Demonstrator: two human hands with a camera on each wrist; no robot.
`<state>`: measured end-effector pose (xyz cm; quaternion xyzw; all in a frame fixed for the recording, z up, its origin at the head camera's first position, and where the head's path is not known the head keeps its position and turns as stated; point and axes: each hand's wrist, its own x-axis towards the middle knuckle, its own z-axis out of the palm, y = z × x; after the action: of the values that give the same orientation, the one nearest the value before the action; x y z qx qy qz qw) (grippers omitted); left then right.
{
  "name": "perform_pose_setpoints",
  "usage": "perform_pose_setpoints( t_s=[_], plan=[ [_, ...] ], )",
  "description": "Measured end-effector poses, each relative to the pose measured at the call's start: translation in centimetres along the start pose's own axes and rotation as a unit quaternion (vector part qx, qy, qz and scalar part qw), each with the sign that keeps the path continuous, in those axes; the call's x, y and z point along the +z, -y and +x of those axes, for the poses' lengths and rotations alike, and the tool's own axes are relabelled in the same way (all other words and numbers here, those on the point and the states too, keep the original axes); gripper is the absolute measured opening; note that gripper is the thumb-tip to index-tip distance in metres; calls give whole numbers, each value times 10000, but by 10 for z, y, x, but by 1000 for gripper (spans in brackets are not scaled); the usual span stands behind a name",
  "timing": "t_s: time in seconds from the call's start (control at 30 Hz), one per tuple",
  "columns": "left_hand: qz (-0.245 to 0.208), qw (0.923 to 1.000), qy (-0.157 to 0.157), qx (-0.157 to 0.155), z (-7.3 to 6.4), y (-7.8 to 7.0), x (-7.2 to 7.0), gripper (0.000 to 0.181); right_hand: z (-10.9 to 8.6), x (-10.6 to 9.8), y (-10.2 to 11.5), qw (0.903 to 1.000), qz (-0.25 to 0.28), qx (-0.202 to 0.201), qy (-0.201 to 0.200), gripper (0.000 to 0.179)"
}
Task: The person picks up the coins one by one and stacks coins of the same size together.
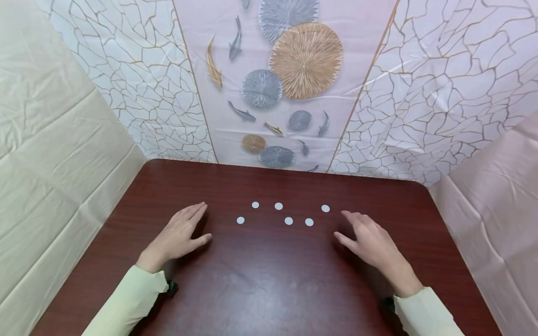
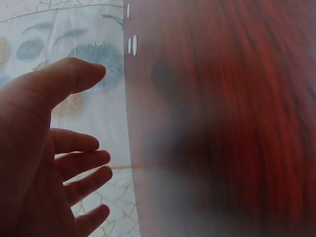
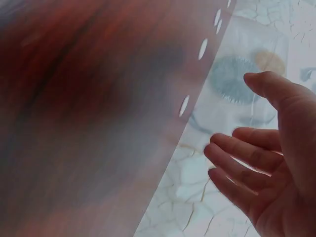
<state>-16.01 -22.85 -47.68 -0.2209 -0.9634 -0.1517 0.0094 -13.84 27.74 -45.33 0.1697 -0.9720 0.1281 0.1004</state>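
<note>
Several small white discs lie flat on the dark red-brown table (image 1: pixel 260 261), spread in two loose rows between the hands. The leftmost disc (image 1: pixel 240 220) is nearest my left hand (image 1: pixel 178 235), which is held with fingers extended and thumb apart, holding nothing. Closest to my right hand (image 1: pixel 370 238) is the far-right disc (image 1: pixel 325 208); that hand also has its fingers loosely extended and grips nothing. In the left wrist view the left thumb (image 2: pixel 79 76) stands away from the fingers. The right wrist view shows a white disc (image 3: pixel 184 105) beyond the right fingertips.
A patterned cloth (image 1: pixel 235 126) with fish and round leaf shapes hangs behind the table's far edge. Plain pale cloth (image 1: pixel 63 126) hangs at the left, and another pale cloth (image 1: pixel 500 214) at the right. Dark wrist straps show by both sleeves (image 1: pixel 134 294).
</note>
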Motion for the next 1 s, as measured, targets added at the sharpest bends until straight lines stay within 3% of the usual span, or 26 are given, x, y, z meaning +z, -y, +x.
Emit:
perform_pose_setpoints(
  t_s=[0.2, 0.57, 0.8, 1.0],
  plan=[
    [-251, 9996, 0, 113, 17, -9, 6, 77, 27, 13, 26, 9964, 693, -438, 213, 48],
    [-597, 9980, 122, 170, 48, -29, 12, 52, 83, 35, 88, 9832, 1336, -997, 749, 35],
    [-844, 9954, 80, 446, 62, -33, 19, 37, 109, 53, 117, 9769, 1350, -1234, 1104, 32],
    [-982, 9941, 257, 392, 70, -37, 23, 33, 126, 73, 137, 9744, 1237, -1363, 1294, 27]
  ],
)
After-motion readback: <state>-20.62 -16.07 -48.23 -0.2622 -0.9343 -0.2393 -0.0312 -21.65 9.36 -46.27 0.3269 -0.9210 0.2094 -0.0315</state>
